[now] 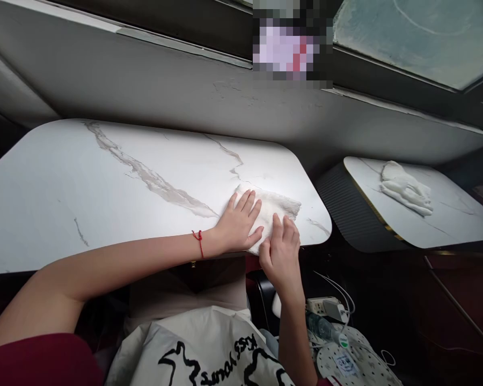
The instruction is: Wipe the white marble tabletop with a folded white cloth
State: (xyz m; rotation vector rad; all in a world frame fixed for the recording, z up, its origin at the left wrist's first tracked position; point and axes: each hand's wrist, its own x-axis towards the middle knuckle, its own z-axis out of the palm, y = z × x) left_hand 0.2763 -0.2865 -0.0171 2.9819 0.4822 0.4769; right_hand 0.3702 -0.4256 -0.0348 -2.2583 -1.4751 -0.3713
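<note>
Nearest, at 7 o'clock from the hands, a pale garment with black print point(213, 327) lay over the person's lap; at 5 o'clock, lower than the near edge of the desk point(104, 198), a power strip point(317, 305) and a plastic bottle point(324, 326) sat close together. The left hand point(237, 226), a red string bracelet point(200, 242) at its wrist, pressed palm-down on the 9 o'clock side of a white cloth point(265, 206), its grip apart and fingers outstretched. The right hand point(284, 254) set bent fingers on the 5 o'clock edge; whether its grip was clamped on the fabric could not be told. The cloth lay mostly flat toward the desk's 3 o'clock end, its 2 o'clock edge ruffled, so the handling looked partway done, with that edge left unsmoothed. Farther, at 3 o'clock, a second white cloth point(406, 188) lay bunched and untouched on another marble-patterned desk point(459, 206). Beyond, at 12 o'clock, ran a grey wall point(156, 80).
</note>
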